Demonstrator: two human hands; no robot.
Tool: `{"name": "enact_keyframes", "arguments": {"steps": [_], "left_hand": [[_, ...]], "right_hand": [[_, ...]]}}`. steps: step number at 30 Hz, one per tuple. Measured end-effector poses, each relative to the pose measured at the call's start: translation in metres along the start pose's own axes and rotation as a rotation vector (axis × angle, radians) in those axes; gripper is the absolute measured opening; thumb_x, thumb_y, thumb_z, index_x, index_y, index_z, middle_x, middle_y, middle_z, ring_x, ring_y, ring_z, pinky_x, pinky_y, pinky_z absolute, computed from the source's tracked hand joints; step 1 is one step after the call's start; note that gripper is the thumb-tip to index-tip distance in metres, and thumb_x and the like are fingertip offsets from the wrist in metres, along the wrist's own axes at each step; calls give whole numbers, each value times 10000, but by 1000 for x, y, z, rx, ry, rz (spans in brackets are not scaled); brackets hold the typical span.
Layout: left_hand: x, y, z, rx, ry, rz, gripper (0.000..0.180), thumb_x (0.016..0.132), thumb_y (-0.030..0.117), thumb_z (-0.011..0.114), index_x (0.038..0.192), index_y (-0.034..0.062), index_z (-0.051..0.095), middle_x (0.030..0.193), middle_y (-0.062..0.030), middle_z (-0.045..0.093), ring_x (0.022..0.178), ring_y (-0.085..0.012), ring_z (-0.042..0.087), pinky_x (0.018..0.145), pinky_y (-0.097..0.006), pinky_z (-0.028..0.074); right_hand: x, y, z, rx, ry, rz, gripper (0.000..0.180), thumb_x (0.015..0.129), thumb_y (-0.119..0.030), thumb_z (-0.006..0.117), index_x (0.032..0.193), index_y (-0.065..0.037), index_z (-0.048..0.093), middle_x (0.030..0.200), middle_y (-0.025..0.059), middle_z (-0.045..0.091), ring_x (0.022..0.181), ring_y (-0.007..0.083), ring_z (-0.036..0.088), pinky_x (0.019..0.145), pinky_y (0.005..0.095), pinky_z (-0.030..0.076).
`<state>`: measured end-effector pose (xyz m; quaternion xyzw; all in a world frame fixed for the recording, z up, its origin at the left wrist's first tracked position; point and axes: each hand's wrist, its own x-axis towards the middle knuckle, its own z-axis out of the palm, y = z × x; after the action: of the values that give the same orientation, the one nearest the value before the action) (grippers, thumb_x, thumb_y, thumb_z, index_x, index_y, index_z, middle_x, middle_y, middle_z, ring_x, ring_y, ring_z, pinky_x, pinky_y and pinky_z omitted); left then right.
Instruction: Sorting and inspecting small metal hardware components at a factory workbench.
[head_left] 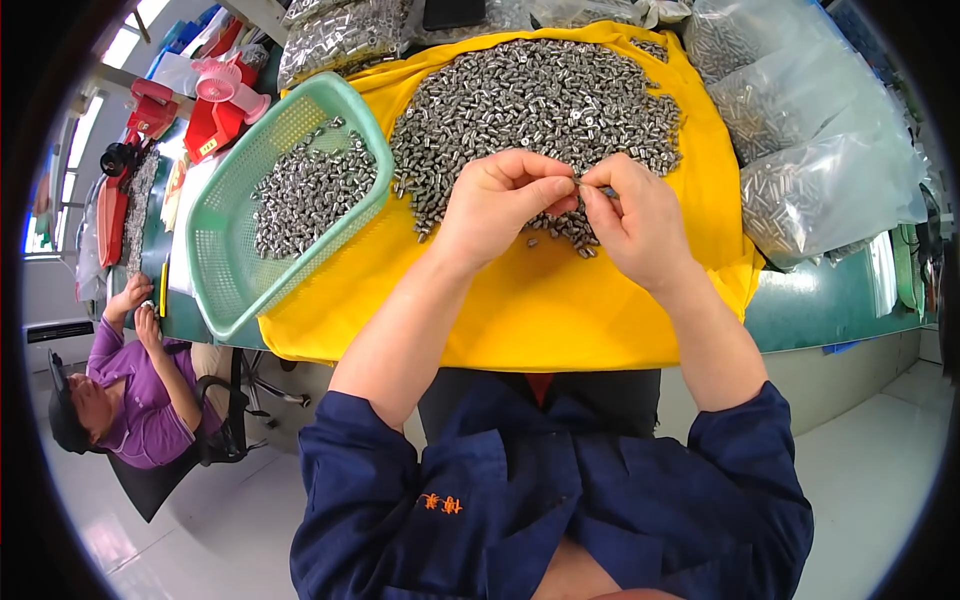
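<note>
Both hands meet above the heap of small metal cylinders (535, 110) on the yellow cloth (540, 300). The left hand (497, 205) and right hand (632, 218) have their fingers pinched together on one small metal piece (578, 184). It is best held steady at the fingertips, clear of the heap, so none gets knocked off.

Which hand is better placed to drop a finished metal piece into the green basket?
Probably the left hand: the green basket lies on its side of the yellow cloth, while the right hand is farther.

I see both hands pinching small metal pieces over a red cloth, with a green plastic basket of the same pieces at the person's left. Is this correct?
Not quite: the cloth is yellow, not red. The head view shows both the left hand and right hand pinching small grey metal pieces over it, with the green plastic mesh basket of the same pieces at the person's left.
</note>
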<state>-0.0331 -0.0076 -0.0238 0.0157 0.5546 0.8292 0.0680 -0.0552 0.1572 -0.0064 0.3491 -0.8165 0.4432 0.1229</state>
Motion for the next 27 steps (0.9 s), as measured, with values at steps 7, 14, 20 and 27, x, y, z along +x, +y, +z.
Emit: {"name": "enact_keyframes", "arguments": {"steps": [7,14,20,27], "left_hand": [[-6,8,2,130,49,63,79,784,23,604,854,-12,611,783,-56,626,710,-106,599,657,-217,495],[-27,69,-50,526,565,540,115,763,39,620,875,20,632,803,-49,637,716,-102,592,670,-200,468],[-53,95,-76,1449,898,498,174,738,108,643,902,51,632,823,-59,638,757,-136,612,701,-245,467],[-51,20,-9,1348,33,402,116,702,78,637,811,40,631,792,-87,611,724,-227,598,647,-297,474]], "right_hand": [[-5,0,7,101,-5,60,66,755,-35,531,802,-47,487,687,107,525,624,283,523,550,345,418],[-5,11,-1,113,269,65,40,812,-64,542,816,-37,513,616,34,508,475,70,446,449,216,369],[3,9,7,199,237,105,59,810,-86,554,807,-41,515,589,20,504,466,72,439,443,216,358],[1,13,6,159,254,81,58,810,-92,556,809,-43,525,594,18,511,487,65,449,462,212,370]]}}
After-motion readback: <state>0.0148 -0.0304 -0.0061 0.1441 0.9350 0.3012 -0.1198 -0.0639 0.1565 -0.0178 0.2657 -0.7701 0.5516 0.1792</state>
